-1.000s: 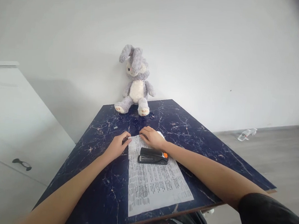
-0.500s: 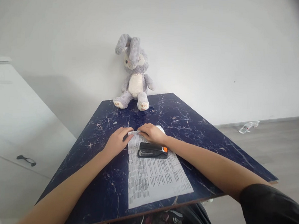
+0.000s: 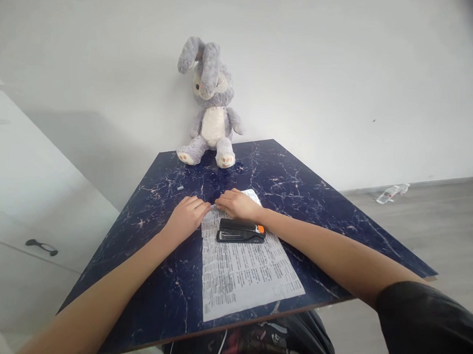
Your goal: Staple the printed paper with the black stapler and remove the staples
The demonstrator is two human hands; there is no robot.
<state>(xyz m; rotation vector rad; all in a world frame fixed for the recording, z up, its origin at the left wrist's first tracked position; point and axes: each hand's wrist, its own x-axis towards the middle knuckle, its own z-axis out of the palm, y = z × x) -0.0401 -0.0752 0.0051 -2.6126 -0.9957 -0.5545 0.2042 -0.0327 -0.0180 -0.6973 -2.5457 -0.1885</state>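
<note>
A printed sheet of paper (image 3: pixel 247 275) lies on the dark blue marbled table (image 3: pixel 329 213). Across the sheet's upper part rests a black stapler (image 3: pixel 239 232) with an orange end. My left hand (image 3: pixel 187 217) lies palm down at the sheet's top left corner, fingers stretched toward it and fingertips touching the edge. My right hand (image 3: pixel 237 204) rests flat on the sheet's top edge just behind the stapler, its fingers pointing left toward the left hand. Neither hand grips the stapler.
A grey and white plush rabbit (image 3: pixel 209 104) sits at the table's far edge against the white wall. A small light scrap (image 3: pixel 180 187) lies on the table at the left. A white cabinet with a dark handle (image 3: pixel 41 247) stands left. A plastic bottle (image 3: pixel 390 193) lies on the floor at right.
The view has tilted down a little, so everything sits higher in the picture. My left hand's fingers have flattened out at the sheet's corner. The right hand stays on the top edge.
</note>
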